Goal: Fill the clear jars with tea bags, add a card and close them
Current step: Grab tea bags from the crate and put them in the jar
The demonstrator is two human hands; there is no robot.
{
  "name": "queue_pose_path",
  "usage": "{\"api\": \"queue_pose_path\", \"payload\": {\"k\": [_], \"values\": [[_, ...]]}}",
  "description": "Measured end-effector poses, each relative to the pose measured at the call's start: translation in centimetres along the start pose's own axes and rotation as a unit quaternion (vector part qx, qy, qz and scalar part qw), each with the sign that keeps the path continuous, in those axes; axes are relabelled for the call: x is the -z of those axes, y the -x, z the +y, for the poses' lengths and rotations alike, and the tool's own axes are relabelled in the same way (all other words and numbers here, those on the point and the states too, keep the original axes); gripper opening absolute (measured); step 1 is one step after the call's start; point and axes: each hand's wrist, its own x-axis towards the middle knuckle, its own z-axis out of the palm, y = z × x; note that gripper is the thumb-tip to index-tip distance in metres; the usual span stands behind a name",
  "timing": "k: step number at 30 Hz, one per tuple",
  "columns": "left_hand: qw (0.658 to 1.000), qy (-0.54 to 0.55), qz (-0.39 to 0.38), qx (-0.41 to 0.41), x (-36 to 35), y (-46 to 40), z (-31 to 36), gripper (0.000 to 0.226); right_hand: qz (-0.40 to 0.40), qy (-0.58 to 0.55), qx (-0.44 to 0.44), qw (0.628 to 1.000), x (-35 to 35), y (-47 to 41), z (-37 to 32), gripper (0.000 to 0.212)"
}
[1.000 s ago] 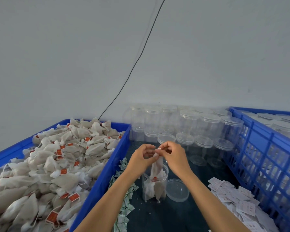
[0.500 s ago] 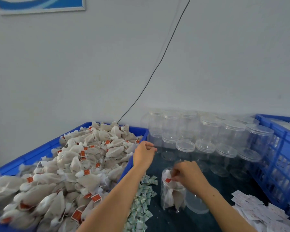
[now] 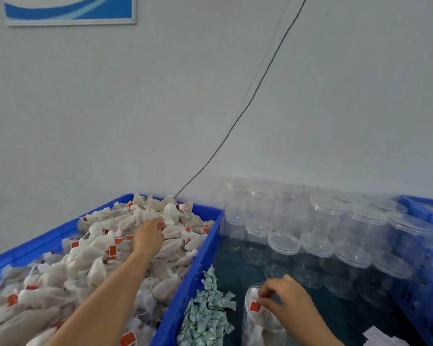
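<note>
While the open jar (image 3: 259, 318) sits on the dark tabletop (image 3: 348, 318) near the bottom edge of the head view, it already has tea bags inside, one red tag (image 3: 255, 306) showing through the clear wall. Right hand (image 3: 289, 299) is over the jar mouth, fingertips (image 3: 263, 293) curled down into the opening and pinching at the top of a bag (exact contact is partly hidden by the fingers).

Left hand (image 3: 149, 236) is stretched out over the blue crate (image 3: 198, 258) on the left, which is heaped with white tea bags (image 3: 90, 260) carrying red tags. Fingers are bent down onto the pile near its far end, touching bags; can't tell whether it actually grips one.

Just left of the jar, against the crate wall, lies a heap of small green-and-white sachets (image 3: 208, 313). Behind the jar stands a cluster of empty clear jars (image 3: 318, 228), lids on, some stacked two high against the wall. A second blue crate (image 3: 425, 245) borders the right side, more jars in it. White cards (image 3: 380, 337) just show at the bottom right corner.

Black cable (image 3: 248, 106) runs diagonally down the white wall to behind the left crate. Blue-and-white framed picture (image 3: 70, 10) at top left.
</note>
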Motion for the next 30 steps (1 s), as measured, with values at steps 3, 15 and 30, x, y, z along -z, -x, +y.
{"api": "queue_pose_path", "payload": {"k": [3,15,30], "values": [[0.999,-0.039,-0.024,0.01,-0.6,-0.6,-0.4,0.028,0.009,-0.022,-0.002,1.0,-0.4,-0.1,0.3,0.022],[0.994,0.03,0.095,0.047,-1.0,-0.2,2.0,0.018,0.05,-0.072,0.011,0.996,-0.7,0.1,0.3,0.015],[0.923,0.342,-0.132,-0.12,3.5,10.6,16.3,0.01,0.311,-0.438,-0.086,0.839,-2.8,4.1,-0.9,0.03]]}}
